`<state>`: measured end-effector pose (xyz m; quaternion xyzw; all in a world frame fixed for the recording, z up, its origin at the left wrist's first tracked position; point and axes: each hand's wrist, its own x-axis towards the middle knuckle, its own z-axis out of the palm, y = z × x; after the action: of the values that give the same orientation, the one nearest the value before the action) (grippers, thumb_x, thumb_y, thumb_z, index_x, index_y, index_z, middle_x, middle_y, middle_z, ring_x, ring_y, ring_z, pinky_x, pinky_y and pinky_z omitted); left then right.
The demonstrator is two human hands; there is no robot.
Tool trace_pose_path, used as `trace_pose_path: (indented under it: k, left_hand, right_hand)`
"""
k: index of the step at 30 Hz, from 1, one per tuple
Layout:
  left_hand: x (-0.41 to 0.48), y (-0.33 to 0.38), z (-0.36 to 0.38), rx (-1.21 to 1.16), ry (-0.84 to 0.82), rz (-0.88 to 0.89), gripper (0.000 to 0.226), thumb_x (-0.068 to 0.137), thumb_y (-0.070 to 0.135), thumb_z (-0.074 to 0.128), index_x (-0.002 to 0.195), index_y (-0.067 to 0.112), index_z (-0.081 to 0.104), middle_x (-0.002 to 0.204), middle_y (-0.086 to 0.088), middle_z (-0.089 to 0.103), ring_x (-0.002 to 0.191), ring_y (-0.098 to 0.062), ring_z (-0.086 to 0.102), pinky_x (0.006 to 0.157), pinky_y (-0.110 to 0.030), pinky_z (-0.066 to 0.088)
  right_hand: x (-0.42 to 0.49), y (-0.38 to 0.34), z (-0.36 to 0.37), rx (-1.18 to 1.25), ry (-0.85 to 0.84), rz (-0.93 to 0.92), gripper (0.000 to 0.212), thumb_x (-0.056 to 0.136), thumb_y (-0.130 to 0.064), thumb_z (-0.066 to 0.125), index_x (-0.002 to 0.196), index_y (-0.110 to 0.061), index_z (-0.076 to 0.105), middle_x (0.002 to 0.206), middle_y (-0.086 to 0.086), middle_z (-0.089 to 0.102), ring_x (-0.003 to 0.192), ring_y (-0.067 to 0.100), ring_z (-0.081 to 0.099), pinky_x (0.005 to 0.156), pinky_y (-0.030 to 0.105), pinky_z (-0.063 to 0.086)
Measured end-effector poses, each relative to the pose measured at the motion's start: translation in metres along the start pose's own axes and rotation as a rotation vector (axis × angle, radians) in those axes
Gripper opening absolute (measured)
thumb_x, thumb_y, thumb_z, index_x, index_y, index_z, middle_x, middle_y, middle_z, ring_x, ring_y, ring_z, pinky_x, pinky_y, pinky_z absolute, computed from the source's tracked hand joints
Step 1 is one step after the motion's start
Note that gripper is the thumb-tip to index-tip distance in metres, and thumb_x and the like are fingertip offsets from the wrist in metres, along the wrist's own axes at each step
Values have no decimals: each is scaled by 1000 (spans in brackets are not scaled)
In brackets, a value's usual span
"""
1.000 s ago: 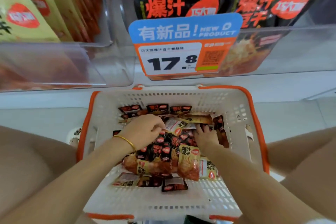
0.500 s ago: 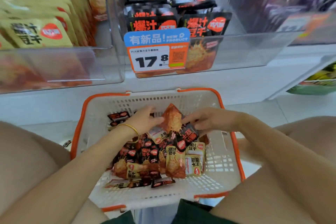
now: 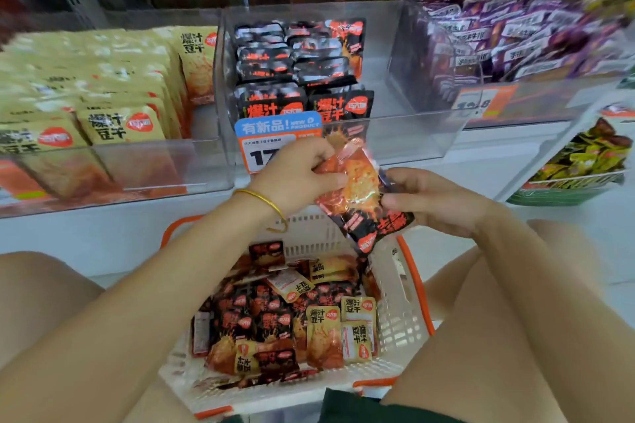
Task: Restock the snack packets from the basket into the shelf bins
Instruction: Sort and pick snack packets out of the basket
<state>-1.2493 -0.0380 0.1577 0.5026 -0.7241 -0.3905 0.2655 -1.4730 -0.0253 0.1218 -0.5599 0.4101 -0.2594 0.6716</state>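
Shop shelving, white, with clear bins in a row across the upper frame.

- Held snack packets: black and orange, tilted, at frame centre, above the basket's far end and in front of the middle bin. The count in the bunch cannot be told.
- Left grip: fingers curled round the upper end of the held snack packets. Gold bangle at the wrist.
- Right grip: thumb and fingers pinching the right edge of the same bunch.
- Basket: white lattice with orange rim, lower centre, between the person's knees. Holds loose packets, black ones and yellow ones mixed.
- Middle bin: black packets stacked in two rows on its left side. Blue-and-orange price tag on the front, partly behind the left grip.
- Left bin: yellow packets standing in rows.
- Right bin: purple packets, blurred, with an orange tag on its front.
- Far right edge: green and yellow packets, piled on a lower shelf.
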Motion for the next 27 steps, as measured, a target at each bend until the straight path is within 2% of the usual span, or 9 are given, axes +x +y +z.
trace_pose_path:
  k: [6, 9, 12, 15, 17, 19, 21, 24, 27]
  left_hand:
    - [10, 37, -12, -202, 248, 13, 22, 83, 9, 70, 87, 1, 50, 82, -25, 58, 71, -22, 53, 67, -40, 50]
    - [16, 52, -18, -199, 218, 26, 30, 76, 19, 77, 93, 13, 53, 96, -25, 63, 79, -30, 63, 72, -44, 53]
    - [21, 68, -32, -131, 164, 90, 19, 83, 19, 71, 98, 18, 60, 85, -1, 66, 75, -9, 64, 74, -26, 52]
    - [28, 81, -38, 36, 121, 132, 8, 85, 13, 68, 86, 5, 66, 86, -20, 68, 77, -26, 62, 83, -45, 53]
    - [34, 86, -36, 22, 171, 131, 11, 85, 8, 66, 75, 9, 62, 80, -25, 66, 74, -26, 59, 77, -42, 51]
    - [44, 90, -32, 17, 240, 120, 23, 84, 8, 67, 68, 18, 54, 78, -23, 65, 72, -21, 55, 72, -38, 50]
    - [55, 91, -31, 14, 266, 121, 17, 86, 13, 66, 77, 20, 54, 83, -11, 65, 74, -17, 57, 71, -35, 47]
    - [72, 82, -38, 162, 285, 117, 19, 91, 19, 60, 108, 11, 58, 104, -3, 58, 96, -17, 55, 87, -27, 43]
    - [80, 68, -52, 508, 254, 112, 35, 94, 26, 54, 123, 7, 56, 128, -11, 54, 121, -26, 48, 102, -37, 38]
  right_hand:
    - [-8, -18, 10, 502, 117, -292, 39, 67, -21, 79, 101, -10, 65, 104, 13, 69, 96, 34, 68, 71, 39, 58]
    - [-3, -47, 8, 374, 313, -294, 18, 71, -8, 64, 87, -14, 58, 70, 2, 68, 57, 17, 68, 56, 27, 57]
    - [-8, -77, -7, 127, 262, -231, 32, 68, 0, 69, 94, -12, 56, 66, 1, 66, 43, 12, 59, 52, 25, 55]
    - [-4, -93, -18, 84, 265, -205, 29, 64, -5, 74, 88, -13, 60, 65, 1, 65, 43, 9, 58, 51, 23, 54]
    - [3, -98, -19, 205, 307, -207, 11, 67, -19, 69, 71, -19, 59, 66, -1, 65, 51, 9, 61, 55, 23, 55]
    - [13, -101, -22, 238, 343, -194, 20, 77, -22, 66, 58, -21, 58, 69, -3, 65, 60, 11, 64, 63, 26, 56]
    - [25, -110, -29, 240, 412, -200, 35, 86, -13, 61, 52, -20, 54, 66, -4, 65, 59, 10, 63, 63, 28, 56]
    - [45, -125, -51, 158, 658, -237, 28, 88, -4, 61, 65, -17, 51, 60, -3, 62, 54, 12, 61, 54, 27, 56]
    - [80, -118, -82, -243, 932, -216, 27, 79, -1, 69, 62, -12, 51, 57, 5, 55, 62, 21, 56, 59, 38, 51]
